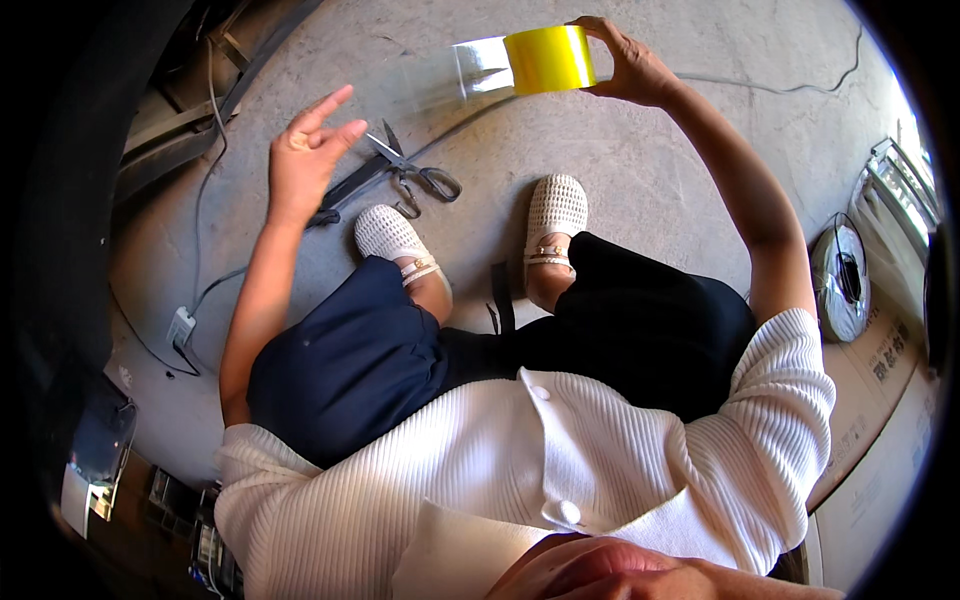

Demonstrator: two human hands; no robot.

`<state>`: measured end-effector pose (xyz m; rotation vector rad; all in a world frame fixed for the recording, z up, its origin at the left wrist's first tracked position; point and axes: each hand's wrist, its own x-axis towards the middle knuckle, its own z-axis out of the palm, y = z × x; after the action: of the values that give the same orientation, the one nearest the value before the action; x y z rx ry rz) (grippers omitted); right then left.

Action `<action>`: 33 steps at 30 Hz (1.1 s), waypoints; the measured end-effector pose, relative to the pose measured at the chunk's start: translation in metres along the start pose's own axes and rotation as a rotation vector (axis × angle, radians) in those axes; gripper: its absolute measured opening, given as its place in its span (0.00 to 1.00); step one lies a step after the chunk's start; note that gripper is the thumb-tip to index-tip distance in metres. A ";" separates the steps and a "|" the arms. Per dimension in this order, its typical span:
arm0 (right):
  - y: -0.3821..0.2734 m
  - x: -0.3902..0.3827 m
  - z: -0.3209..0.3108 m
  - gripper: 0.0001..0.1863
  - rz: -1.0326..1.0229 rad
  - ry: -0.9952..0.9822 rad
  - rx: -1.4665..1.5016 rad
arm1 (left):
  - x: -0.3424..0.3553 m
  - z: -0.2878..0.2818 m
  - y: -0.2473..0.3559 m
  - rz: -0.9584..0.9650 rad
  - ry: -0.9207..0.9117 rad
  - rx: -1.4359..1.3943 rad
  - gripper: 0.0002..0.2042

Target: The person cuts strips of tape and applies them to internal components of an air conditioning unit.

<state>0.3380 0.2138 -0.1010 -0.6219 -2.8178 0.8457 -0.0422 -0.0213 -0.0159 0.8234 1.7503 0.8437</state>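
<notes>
My right hand point(637, 66) grips a yellow roll of packing tape point(550, 59) by its right side, thumb and fingers around the edge. From the roll a clear tape strip point(420, 85) stretches left. The strip's far end meets the spread thumb and forefinger of my left hand point(306, 155), which hold it by its edges; the contact itself is faint. Below the strip, scissors point(408, 172) with dark handles lie with blades apart, near a long black piece point(352, 184) on the floor.
Grey cables point(207, 165) run over the concrete floor point(650, 165), one to a white power socket point(181, 326) at left. A wrapped coil point(840, 280) rests on cardboard boxes point(868, 385) at right. A metal frame point(170, 140) stands at far left. My shoes point(556, 205) flank the middle.
</notes>
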 end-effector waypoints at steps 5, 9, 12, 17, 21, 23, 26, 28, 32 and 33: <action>0.008 0.002 0.018 0.48 0.008 -0.054 -0.105 | -0.032 0.032 0.007 0.403 0.067 0.165 0.22; 0.012 -0.002 0.022 0.48 0.057 -0.067 -0.172 | -0.042 0.039 0.007 0.543 0.054 0.245 0.22; 0.010 0.000 0.023 0.48 -0.003 -0.110 -0.188 | -0.046 0.045 0.017 0.630 0.037 0.230 0.22; -0.014 0.001 0.009 0.24 0.179 -0.034 -0.323 | -0.041 0.044 0.021 0.616 0.010 0.243 0.22; -0.031 -0.010 0.013 0.32 0.469 -0.675 -0.451 | -0.038 0.046 0.022 0.589 -0.012 0.152 0.22; -0.073 -0.004 0.023 0.19 0.364 -0.830 0.004 | -0.039 0.048 0.029 0.545 -0.051 0.118 0.22; -0.139 0.007 0.079 0.11 0.138 -0.655 0.379 | -0.039 0.053 0.036 0.549 -0.081 0.105 0.22; -0.168 0.016 0.128 0.17 -0.013 -0.579 0.360 | -0.038 0.058 0.041 0.570 -0.093 0.104 0.22; -0.196 0.050 0.199 0.24 -0.125 -0.600 0.106 | -0.045 0.059 0.046 0.550 -0.077 0.197 0.22; -0.191 0.050 0.235 0.24 -0.103 -0.545 0.128 | -0.047 0.059 0.046 0.537 -0.079 0.186 0.22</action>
<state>0.1689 -0.0266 -0.1905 -0.2477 -3.1848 1.3342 0.0340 -0.0263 0.0285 1.4707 1.5715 0.9835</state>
